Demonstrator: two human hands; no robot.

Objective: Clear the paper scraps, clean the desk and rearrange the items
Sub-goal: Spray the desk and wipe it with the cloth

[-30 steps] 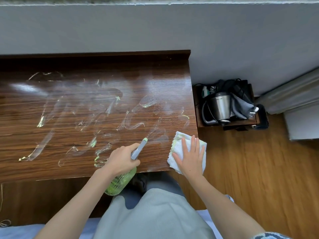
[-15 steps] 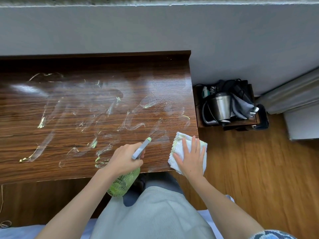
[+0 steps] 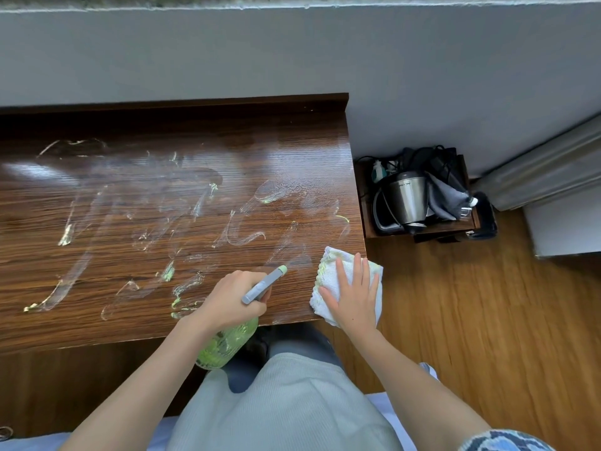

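Wiping comes next: your right hand [image 3: 353, 294] lies flat, fingers spread, on the cloth [image 3: 328, 271] at the desk's [image 3: 130, 222] near right corner; your left hand [image 3: 232, 299] grips the bottle [image 3: 227, 345]. Sweep leftward through the streaks [image 3: 81, 255], pressing evenly.

One worktop [image 3: 97, 222], one spray bottle [image 3: 227, 345], one cloth [image 3: 328, 275], two hands: left [image 3: 232, 299], right [image 3: 353, 296]. One kettle [image 3: 405, 198] on one side stand [image 3: 366, 222].
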